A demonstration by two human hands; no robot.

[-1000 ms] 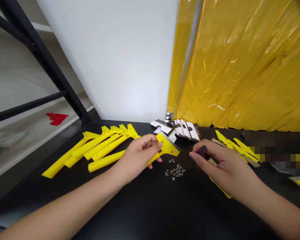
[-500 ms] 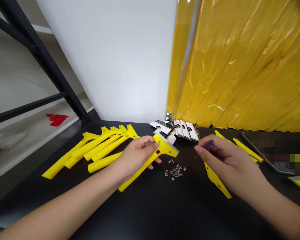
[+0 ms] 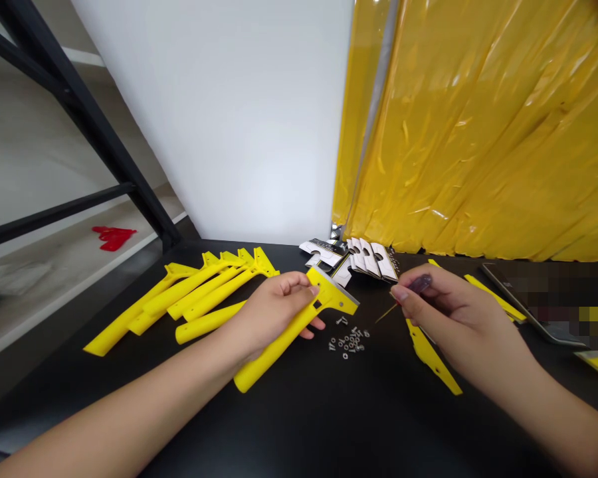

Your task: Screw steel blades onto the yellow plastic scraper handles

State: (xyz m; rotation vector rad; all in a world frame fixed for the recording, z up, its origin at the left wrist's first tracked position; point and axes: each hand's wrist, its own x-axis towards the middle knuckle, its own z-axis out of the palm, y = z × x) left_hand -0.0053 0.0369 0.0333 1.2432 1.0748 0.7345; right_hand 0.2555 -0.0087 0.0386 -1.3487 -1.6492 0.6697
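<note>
A left hand (image 3: 274, 312) grasps a yellow scraper (image 3: 280, 345) near its head, the fingers closed round the neck and the thumb laid over the face beside a square opening; the handle slants down below the wrist, and the metal-edged head points up and to the right. The right hand (image 3: 443, 315) pinches a small screwdriver (image 3: 420, 284) by its dark, translucent handle between thumb and fingers, the thin shaft angled down and to the left. Its tip is near a loose scatter of screws and nuts (image 3: 351, 344) on the black tabletop (image 3: 329, 425), between the two hands. Left of the scraper, more yellow handles (image 3: 184, 287) lie fanned side by side, one partly hidden behind the left forearm. White printed cards (image 3: 373, 257) are stacked and overlapping behind the hardware. A flat yellow piece (image 3: 432, 360) lies just beside the right hand, partly covered by it. Farther right rests a dark flat device (image 3: 501, 282), much of it blurred.
</note>
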